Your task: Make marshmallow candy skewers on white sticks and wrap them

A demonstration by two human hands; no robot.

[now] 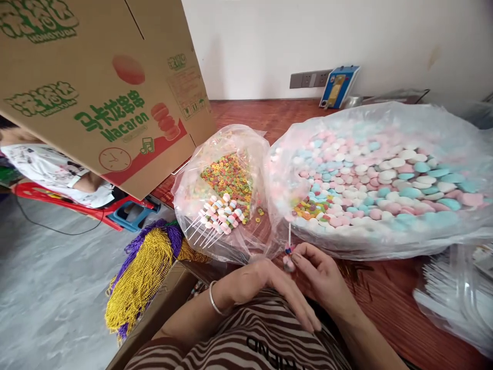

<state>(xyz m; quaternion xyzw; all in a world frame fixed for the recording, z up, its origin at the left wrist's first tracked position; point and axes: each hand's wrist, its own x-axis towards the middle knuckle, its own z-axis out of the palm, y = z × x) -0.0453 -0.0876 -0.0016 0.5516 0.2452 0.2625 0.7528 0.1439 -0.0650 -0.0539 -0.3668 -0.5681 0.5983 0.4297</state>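
Note:
My right hand (321, 270) pinches a candy skewer (288, 263) between thumb and forefinger. Its white stick points up, with pink and dark blue pieces at the lower end. Just left of it, my left hand (262, 282) has its fingers stretched out and seems to hold nothing. Beyond my hands lies a plastic bag of small ring candies (227, 172) in orange, green and yellow. Several candy skewers (221, 213) rest on its near side, sticks toward me. To the right, a large clear bag holds pink, white and blue candy discs (370, 180), with some ring candies (311, 206) among them.
A tall cardboard box (127, 97) stands at the left, a seated person's sleeve (57, 169) behind it. Gold and purple bead strings (148, 272) hang beside the table (389, 303). White sticks (450, 298) in plastic lie at the right. A blue device (339, 87) stands against the wall.

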